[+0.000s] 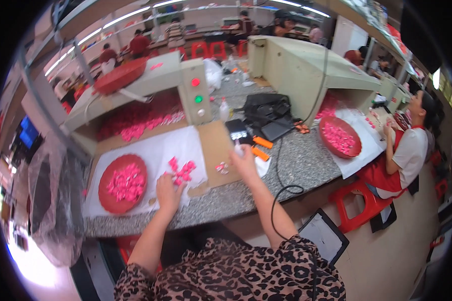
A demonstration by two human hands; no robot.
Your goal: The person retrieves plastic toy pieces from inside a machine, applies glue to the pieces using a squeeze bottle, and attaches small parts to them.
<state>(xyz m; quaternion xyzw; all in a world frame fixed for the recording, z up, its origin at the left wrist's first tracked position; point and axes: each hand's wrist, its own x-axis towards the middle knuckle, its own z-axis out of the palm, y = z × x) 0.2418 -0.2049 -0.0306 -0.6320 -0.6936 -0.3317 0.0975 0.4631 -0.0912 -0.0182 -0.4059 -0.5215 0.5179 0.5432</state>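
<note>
My left hand (168, 194) rests on the white paper (188, 143), thumb apart from the fingers, at the near edge of a loose group of small pink pieces (182, 171). To its left stands a round red basket (104, 189) filled with similar pink and whitish pieces. My right hand (244, 163) is closed around a small white bottle (239, 148) with a narrow tip, over the right part of the bench. Beside it are a black device with a lit display (237, 131) and orange-handled tools (261, 148). Several tiny pale pieces (221, 168) lie on the brown board (217, 145).
A beige machine with red and green buttons (196, 93) holds more pink pieces inside. A black bag (266, 111) lies behind the tools. A black cable (276, 200) hangs over the bench edge. At right, another machine (306, 70), a red basket (354, 150) and a seated co-worker (404, 155).
</note>
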